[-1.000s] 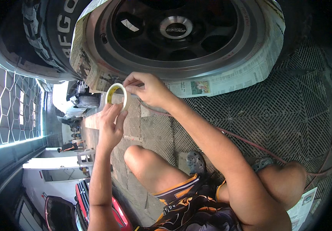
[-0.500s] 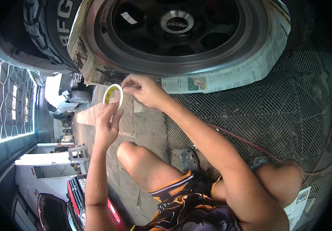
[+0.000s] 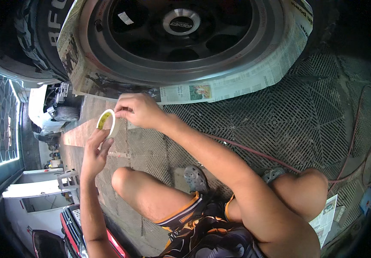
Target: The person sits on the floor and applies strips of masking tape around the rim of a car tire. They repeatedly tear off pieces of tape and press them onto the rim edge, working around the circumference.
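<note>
My left hand [image 3: 94, 152] is closed on a roll of masking tape [image 3: 112, 125], fingers through the ring and thumb on its outer side. The roll is pale, with a yellow printed inner core. My right hand [image 3: 141, 112] pinches at the roll's upper right edge; whether a loose end of tape is between the fingertips is too small to tell. Just beyond both hands is a wheel rim [image 3: 181, 71], dark inside with a grey outer lip. Newspaper sheets [image 3: 232, 88] are tucked around the rim, covering the tyre's near side.
Dark grid floor mats [image 3: 254, 124] lie under me, crossed by a red hose [image 3: 258, 152]. Another newspaper sheet [image 3: 325, 219] lies by my right knee. A white vehicle [image 3: 43, 107], a plastic stool [image 3: 68, 180] and a red car [image 3: 71, 228] stand to the left.
The view has shifted, so the wheel appears further left and higher. Both hands stay together at the tape roll, now a little lower relative to the newspaper edge.
</note>
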Demonstrator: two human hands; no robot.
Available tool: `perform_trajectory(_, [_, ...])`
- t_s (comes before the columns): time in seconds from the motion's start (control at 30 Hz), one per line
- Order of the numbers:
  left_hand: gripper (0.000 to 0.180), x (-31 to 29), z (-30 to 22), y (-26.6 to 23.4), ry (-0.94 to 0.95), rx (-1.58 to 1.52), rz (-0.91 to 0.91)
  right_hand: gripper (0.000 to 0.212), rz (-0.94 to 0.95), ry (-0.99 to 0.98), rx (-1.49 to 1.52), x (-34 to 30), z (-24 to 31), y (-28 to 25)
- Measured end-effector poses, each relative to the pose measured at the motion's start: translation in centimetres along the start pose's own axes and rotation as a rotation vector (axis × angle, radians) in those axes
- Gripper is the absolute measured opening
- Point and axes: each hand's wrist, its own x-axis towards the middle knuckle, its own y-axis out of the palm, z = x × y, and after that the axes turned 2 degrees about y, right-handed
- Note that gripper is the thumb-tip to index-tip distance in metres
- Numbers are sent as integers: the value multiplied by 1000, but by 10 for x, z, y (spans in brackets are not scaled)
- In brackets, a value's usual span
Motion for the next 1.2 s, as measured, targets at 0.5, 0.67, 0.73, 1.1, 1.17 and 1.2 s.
perform_trajectory(0.5, [24, -31, 42, -11, -191, -301, 75, 17, 45, 107, 5, -15, 4, 47])
perform_trajectory(0.67, [27, -28, 43, -11, -134, -233, 54, 11, -58, 36, -310, -21, 13, 54])
perform_trajectory(0.73, [25, -30, 42, -12, -122, -213, 57, 12, -12, 20, -281, -17, 12, 54])
perform_trajectory(1.1, [28, -36, 48, -7, -97, -357, -34, 25, 19, 147, 130, -9, 12, 48])
perform_trajectory(1.17, [26, -35, 47, -8, -94, -331, -63, 32, -5, 233, 258, -8, 18, 47])
perform_trajectory(1.2, [25, -33, 45, -8, -86, -318, -74, 30, -20, 340, 315, -5, 26, 44])
